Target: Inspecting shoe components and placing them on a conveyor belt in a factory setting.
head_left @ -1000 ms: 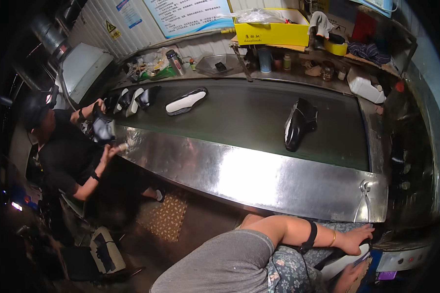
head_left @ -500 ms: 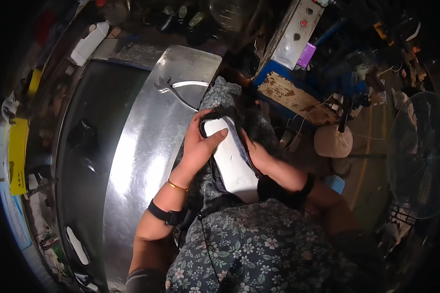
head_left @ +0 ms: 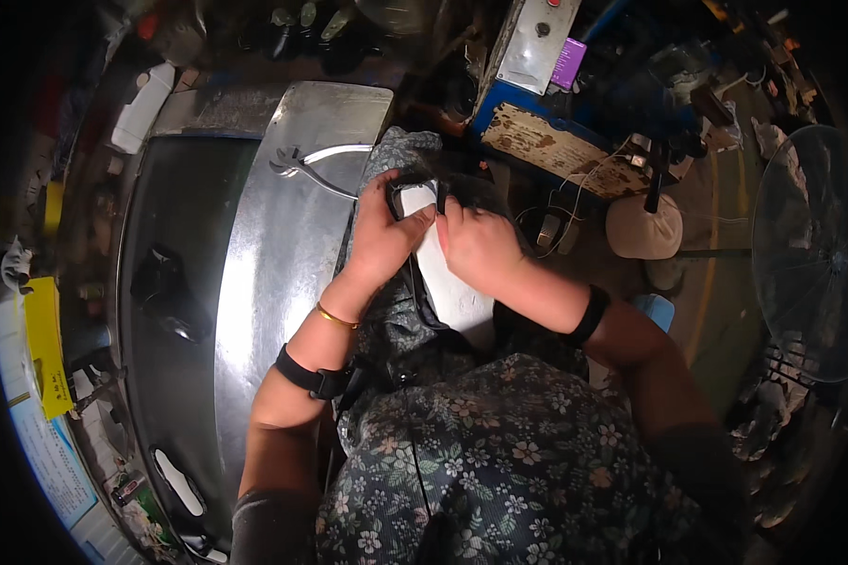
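Note:
A shoe (head_left: 457,306) lies sole side up across my lap, with a white sole-shaped bottom and dark upper material round its edge. My left hand (head_left: 384,235) is closed round its far left end, the thumb pressing on the white bottom. At the far right edge, my right hand (head_left: 481,247) pinches the dark upper material between its curled fingers. The fingertips of both hands nearly meet there. Just left of the shoe, a pair of metal pliers (head_left: 297,164) with spread handles rests on a shiny metal plate (head_left: 283,226).
Beyond the plate on the left runs a dark belt (head_left: 179,395) bearing a black shoe part (head_left: 165,292) and a white-bottomed shoe (head_left: 179,482). A blue machine base (head_left: 537,151) stands ahead right. Further right are a pale round-topped seat (head_left: 644,228) and a round wire fan guard (head_left: 806,254).
My right hand has come from the shoe's right side up over its far end and now pinches the edge. My left hand keeps its hold, while the whole view has shifted slightly.

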### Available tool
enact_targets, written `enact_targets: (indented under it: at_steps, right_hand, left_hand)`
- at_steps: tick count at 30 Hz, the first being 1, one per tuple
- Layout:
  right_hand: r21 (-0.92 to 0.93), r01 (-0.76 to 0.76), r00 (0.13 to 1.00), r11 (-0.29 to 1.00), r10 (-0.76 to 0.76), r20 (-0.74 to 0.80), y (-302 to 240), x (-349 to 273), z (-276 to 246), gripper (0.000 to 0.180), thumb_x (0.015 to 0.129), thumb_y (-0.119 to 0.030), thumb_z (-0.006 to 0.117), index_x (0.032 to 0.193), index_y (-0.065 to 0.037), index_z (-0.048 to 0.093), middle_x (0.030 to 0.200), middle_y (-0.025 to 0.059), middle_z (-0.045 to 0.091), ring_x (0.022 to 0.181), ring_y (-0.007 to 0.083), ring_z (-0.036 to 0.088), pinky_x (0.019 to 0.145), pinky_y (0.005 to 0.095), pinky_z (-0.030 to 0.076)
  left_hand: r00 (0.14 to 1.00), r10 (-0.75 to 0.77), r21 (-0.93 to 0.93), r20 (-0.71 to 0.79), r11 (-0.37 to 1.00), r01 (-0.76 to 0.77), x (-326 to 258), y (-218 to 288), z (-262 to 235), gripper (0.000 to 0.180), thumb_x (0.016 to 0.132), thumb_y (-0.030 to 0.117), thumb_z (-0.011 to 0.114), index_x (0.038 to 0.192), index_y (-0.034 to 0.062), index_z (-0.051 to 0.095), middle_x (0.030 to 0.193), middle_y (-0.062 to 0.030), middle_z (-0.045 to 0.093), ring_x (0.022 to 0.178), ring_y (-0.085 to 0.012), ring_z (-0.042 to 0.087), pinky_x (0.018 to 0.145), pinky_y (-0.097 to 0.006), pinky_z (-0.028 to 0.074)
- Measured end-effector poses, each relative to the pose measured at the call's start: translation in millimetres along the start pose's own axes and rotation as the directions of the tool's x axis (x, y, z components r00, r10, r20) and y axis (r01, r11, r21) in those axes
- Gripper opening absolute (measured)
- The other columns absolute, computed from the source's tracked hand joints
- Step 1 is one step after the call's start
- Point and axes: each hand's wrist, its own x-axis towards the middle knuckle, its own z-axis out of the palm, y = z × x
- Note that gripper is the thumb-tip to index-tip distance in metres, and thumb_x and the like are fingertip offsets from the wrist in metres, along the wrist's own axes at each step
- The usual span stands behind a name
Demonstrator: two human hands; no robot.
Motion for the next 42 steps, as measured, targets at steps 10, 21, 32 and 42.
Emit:
enact_targets:
  at_steps: [10, 21, 32, 42]
  right_hand:
    - [0.830, -0.547, 0.837, 0.108, 0.043, 0.546, -22.0, -30.3, -4.9, 0.082, 0.099, -0.043, 0.048, 0.152, 0.002, 0.005, 0.153, 0.0251, 0.025, 0.140, 0.0295, 0.031, 0.112, 0.0352, 0.028]
    - [0.887, -0.412, 0.903, 0.207, 0.223, 0.367, -55.8, -13.5, 8.6, 0.082, 0.100, -0.047, 0.042, 0.149, 0.008, 0.006, 0.147, 0.0337, 0.030, 0.135, 0.0407, 0.038, 0.109, 0.0388, 0.033]
    - [0.786, -0.130, 0.989, 0.604, 0.133, 0.062, -59.2, -14.1, 31.1, 0.079, 0.100, -0.041, 0.045, 0.149, 0.007, 0.004, 0.149, 0.0362, 0.022, 0.138, 0.0447, 0.030, 0.112, 0.0421, 0.028]
    - [0.870, -0.492, 0.862, -0.027, 0.119, 0.492, -47.1, 1.4, 10.3, 0.071, 0.101, -0.036, 0.050, 0.151, 0.001, 0.015, 0.151, 0.0152, 0.031, 0.138, 0.0218, 0.029, 0.112, 0.0329, 0.026]
  left_hand:
    - [0.933, -0.202, -0.102, -0.296, 0.978, 0.180, -45.5, 31.3, -3.6, 0.054, 0.103, 0.038, 0.033, 0.134, -0.0052, 0.046, 0.133, -0.0234, 0.052, 0.123, -0.0342, 0.051, 0.104, -0.039, 0.040]
    - [0.894, -0.394, 0.204, 0.214, 0.913, 0.354, -60.4, 73.8, -50.1, 0.080, 0.101, 0.051, 0.037, 0.145, -0.0137, 0.022, 0.154, -0.0283, 0.023, 0.147, -0.0344, 0.014, 0.119, -0.037, 0.012]
    - [0.931, 0.115, 0.406, -0.346, 0.913, 0.038, -83.1, 5.5, -19.7, 0.050, 0.097, 0.021, 0.044, 0.136, -0.0095, 0.040, 0.133, -0.0310, 0.050, 0.120, -0.0461, 0.051, 0.101, -0.042, 0.043]
    - [0.995, -0.004, -0.184, -0.095, 0.983, -0.013, -25.2, 8.8, -40.1, 0.057, 0.102, 0.045, 0.042, 0.140, 0.0030, 0.042, 0.140, -0.0156, 0.045, 0.130, -0.0255, 0.042, 0.109, -0.033, 0.030]
